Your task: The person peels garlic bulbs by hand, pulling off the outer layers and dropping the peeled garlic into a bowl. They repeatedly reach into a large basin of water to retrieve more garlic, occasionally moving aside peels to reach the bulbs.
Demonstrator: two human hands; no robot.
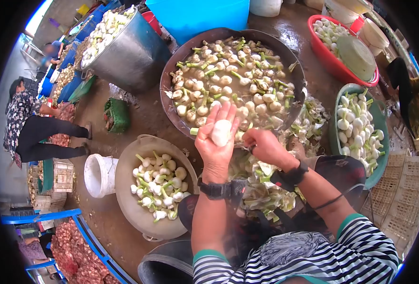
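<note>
My left hand is palm up with its fingers stretched forward, and a peeled white garlic bulb rests in it. My right hand is curled closed just to the right, apart from the bulb; whatever it may hold is hidden. Beyond both hands stands a wide dark basin of murky water, full of garlic bulbs with short green stems. Peeled skins lie heaped below my right hand. A grey metal pan with cleaned bulbs sits to the left.
A green tub and a red basin of bulbs stand right. At the back are a tall metal pot and a blue tub. A white bucket lies left, near a bending person. Plastic crates stand right.
</note>
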